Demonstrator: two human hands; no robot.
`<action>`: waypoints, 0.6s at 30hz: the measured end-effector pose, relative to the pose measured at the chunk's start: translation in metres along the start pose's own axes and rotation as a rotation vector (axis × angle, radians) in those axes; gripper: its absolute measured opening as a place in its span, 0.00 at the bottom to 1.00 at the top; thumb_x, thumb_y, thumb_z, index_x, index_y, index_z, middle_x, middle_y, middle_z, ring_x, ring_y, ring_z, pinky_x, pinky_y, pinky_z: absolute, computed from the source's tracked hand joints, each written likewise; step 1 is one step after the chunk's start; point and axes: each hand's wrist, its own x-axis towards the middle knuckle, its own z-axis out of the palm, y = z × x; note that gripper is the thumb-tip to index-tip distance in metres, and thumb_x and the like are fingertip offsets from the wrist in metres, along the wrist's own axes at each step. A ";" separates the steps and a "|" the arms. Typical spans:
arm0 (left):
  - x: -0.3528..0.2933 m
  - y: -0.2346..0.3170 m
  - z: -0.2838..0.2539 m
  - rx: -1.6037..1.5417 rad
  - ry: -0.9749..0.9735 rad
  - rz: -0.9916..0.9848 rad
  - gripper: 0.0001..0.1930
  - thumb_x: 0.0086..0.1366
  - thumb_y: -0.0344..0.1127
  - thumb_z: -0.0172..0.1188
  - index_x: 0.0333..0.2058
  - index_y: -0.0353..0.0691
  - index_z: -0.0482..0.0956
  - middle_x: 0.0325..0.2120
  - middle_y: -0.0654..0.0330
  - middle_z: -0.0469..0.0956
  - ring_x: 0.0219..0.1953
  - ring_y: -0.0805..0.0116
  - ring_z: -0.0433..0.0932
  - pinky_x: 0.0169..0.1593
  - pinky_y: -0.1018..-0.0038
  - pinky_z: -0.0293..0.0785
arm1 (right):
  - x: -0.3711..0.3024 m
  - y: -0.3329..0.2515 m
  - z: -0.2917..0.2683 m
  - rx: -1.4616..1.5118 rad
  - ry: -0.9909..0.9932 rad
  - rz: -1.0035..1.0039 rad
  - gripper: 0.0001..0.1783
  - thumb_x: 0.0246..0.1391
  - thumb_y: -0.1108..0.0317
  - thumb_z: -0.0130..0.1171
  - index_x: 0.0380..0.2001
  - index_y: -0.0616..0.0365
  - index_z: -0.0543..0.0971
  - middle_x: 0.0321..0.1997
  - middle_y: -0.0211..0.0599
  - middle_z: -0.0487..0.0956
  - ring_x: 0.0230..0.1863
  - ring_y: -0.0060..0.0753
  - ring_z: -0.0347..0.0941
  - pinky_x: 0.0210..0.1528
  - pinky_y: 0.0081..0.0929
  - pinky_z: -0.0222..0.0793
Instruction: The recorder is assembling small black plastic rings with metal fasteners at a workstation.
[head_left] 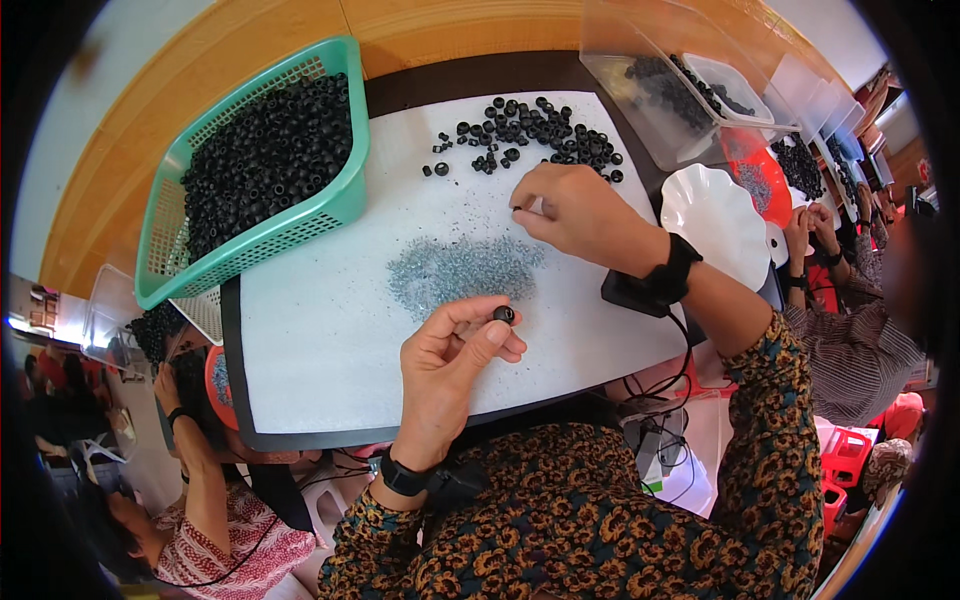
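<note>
A small black ring-shaped piece (504, 314), its hollow end showing, is pinched between the thumb and fingers of my left hand (450, 350). That hand is just in front of a spread of tiny clear beads (455, 272) on the white sheet (320, 370). Farther right and higher, my right hand (572, 212) has thumb and fingertips drawn together; a dark speck shows at the tips, too small to name. Beyond it lies a loose scatter of black ring-shaped pieces (545, 130), the nearest partly behind my knuckles.
A green plastic basket (355, 190) full of black pieces stands at the left. At the back right are a clear plastic bin (640, 120) and a white scalloped plate (710, 225). Cables (670, 400) hang past the table's edge. People work at both sides.
</note>
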 end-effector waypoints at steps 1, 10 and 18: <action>0.000 0.000 0.000 -0.008 -0.004 0.004 0.12 0.66 0.28 0.59 0.46 0.30 0.77 0.36 0.50 0.80 0.33 0.67 0.80 0.40 0.71 0.78 | -0.001 -0.007 -0.009 0.201 -0.057 0.178 0.07 0.52 0.70 0.63 0.32 0.62 0.80 0.30 0.41 0.79 0.27 0.32 0.76 0.32 0.27 0.71; 0.001 0.002 0.001 -0.029 -0.030 0.025 0.12 0.67 0.29 0.59 0.47 0.30 0.76 0.38 0.52 0.81 0.36 0.69 0.81 0.41 0.73 0.79 | -0.031 -0.041 -0.033 1.027 -0.115 0.494 0.13 0.60 0.66 0.60 0.44 0.63 0.80 0.32 0.30 0.79 0.28 0.18 0.74 0.33 0.17 0.70; 0.006 0.003 0.008 -0.026 -0.052 0.043 0.13 0.67 0.28 0.58 0.48 0.30 0.75 0.39 0.52 0.81 0.36 0.68 0.81 0.41 0.73 0.78 | -0.053 -0.049 -0.031 1.258 -0.158 0.526 0.15 0.62 0.66 0.59 0.47 0.63 0.80 0.35 0.32 0.80 0.29 0.20 0.76 0.34 0.18 0.73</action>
